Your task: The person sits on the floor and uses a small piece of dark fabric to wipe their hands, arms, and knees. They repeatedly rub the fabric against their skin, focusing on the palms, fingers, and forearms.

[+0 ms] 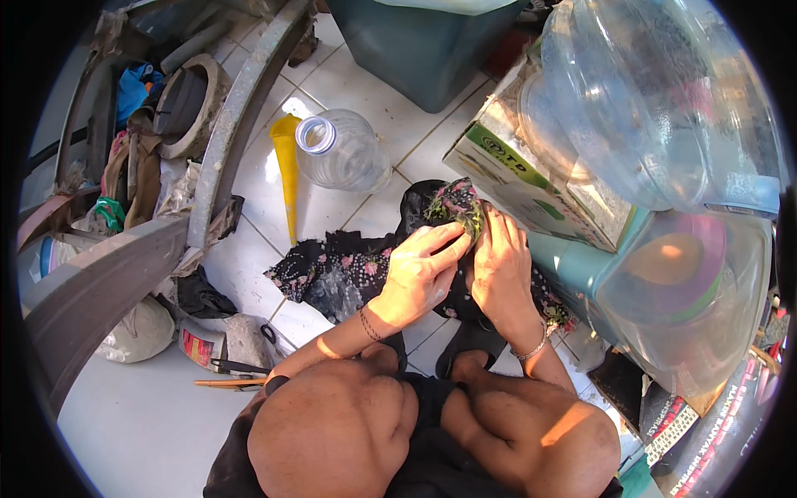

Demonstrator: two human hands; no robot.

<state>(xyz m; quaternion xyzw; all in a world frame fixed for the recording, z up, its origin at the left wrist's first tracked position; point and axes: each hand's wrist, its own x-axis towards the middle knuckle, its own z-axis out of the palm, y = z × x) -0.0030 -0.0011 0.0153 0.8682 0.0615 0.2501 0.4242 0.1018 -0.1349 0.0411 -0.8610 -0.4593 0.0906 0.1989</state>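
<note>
Both hands pinch a bunched fold of black floral cloth on the tiled floor: left hand and right hand with fingers clenched on it. The fabric beneath the palms is hidden, and green bits at the fold are hard to make out.

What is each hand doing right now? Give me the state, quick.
Left hand: closed, pinching the black flowered cloth at its bunched top.
Right hand: closed on the same cloth, fingers curled over the bunch.
</note>
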